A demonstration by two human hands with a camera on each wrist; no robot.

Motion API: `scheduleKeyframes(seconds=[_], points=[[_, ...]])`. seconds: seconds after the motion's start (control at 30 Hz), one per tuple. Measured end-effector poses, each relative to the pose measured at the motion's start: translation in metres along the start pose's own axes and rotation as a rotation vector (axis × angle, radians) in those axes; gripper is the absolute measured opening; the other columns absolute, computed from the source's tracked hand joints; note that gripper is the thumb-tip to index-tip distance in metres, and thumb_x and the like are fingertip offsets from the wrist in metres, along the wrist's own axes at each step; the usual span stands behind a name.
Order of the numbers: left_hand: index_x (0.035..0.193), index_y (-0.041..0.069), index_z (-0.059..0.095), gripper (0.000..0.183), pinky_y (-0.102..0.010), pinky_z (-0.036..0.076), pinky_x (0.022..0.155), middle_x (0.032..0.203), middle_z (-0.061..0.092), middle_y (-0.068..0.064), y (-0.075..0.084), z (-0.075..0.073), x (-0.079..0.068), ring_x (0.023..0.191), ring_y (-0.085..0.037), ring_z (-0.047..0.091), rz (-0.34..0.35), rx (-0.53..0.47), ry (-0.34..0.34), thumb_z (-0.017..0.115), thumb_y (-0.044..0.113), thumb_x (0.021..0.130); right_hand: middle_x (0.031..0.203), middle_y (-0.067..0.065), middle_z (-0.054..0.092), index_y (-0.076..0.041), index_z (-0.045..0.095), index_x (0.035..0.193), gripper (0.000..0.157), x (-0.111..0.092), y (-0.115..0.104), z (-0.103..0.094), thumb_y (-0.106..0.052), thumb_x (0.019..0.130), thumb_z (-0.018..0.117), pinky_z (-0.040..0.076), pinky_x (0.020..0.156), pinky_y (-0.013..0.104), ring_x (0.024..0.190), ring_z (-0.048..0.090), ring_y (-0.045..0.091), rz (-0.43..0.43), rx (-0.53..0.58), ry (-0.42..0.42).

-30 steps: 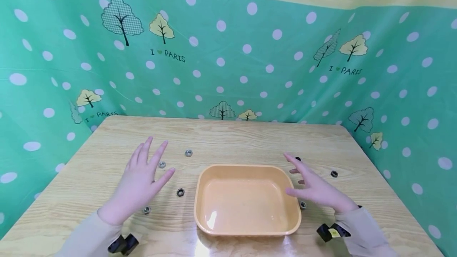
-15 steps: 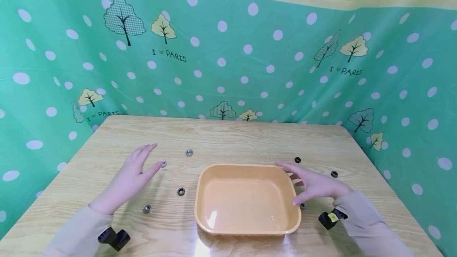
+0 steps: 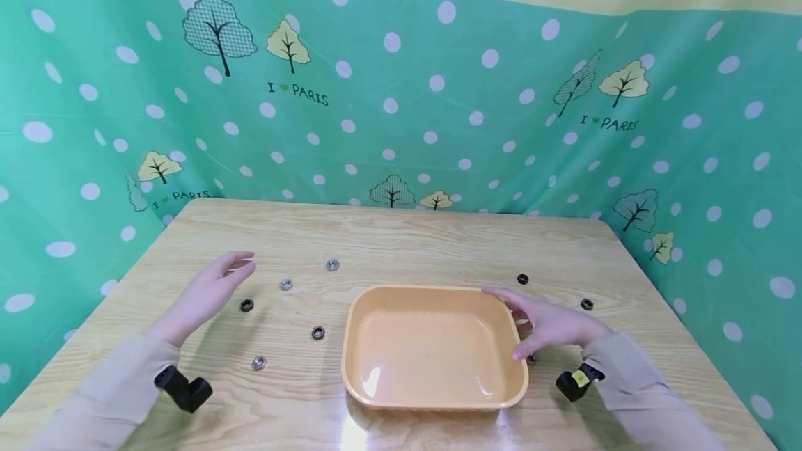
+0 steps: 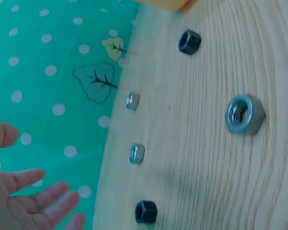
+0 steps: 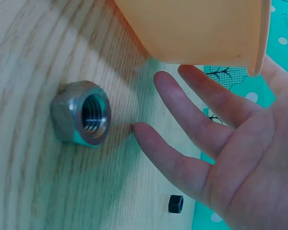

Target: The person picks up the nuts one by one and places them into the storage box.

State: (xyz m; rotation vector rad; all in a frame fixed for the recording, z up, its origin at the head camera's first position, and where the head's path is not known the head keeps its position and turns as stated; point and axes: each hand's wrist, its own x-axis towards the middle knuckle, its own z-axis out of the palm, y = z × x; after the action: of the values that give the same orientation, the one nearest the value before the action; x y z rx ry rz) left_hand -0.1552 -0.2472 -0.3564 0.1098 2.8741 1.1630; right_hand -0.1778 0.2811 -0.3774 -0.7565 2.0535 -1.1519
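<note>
My left hand [image 3: 213, 291] hangs over the left side of the table, fingers loosely bent and holding nothing. Just right of it lies a black nut [image 3: 247, 305]; two silver nuts, one nearer [image 3: 285, 285] and one farther back [image 3: 333, 265], lie beyond. A dark nut [image 3: 318, 333] and another silver nut [image 4: 245, 114] are closer to the front. My right hand [image 3: 554, 322] holds the right end of a peach-coloured tray [image 3: 435, 407], thumb and index finger over its rim. In the right wrist view, the other fingers [image 5: 170, 160] extend outside the wall, above a silver nut [image 5: 81, 113].
Beyond the right hand lie a black nut [image 3: 523, 278] and a dark nut [image 3: 587, 304]. The wooden table [image 3: 426, 242] ends at a green polka-dot curtain [image 3: 401, 110] behind and at both sides. A black camera [image 3: 184, 388] sits below the left wrist.
The left hand has drawn back leftward and its fingers have bent, uncovering the black nut. The right hand has come down onto the tray's right rim and stays there.
</note>
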Motion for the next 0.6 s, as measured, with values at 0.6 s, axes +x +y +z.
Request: scheduleKeyframes(seconds=[0.6], points=[[0.131, -0.015, 0.040, 0.053, -0.058, 0.044, 0.091, 0.124, 0.049, -0.038, -0.037, -0.008, 0.014, 0.111, -0.052, 0.050, 0.026, 0.124, -0.050, 0.045, 0.027, 0.100, 0.143, 0.027, 0.033, -0.012, 0.006, 0.152, 0.104, -0.001, 0.001, 0.000, -0.013, 0.076, 0.078, 0.047, 0.094, 0.049, 0.121, 0.047, 0.043, 0.060, 0.048, -0.001]])
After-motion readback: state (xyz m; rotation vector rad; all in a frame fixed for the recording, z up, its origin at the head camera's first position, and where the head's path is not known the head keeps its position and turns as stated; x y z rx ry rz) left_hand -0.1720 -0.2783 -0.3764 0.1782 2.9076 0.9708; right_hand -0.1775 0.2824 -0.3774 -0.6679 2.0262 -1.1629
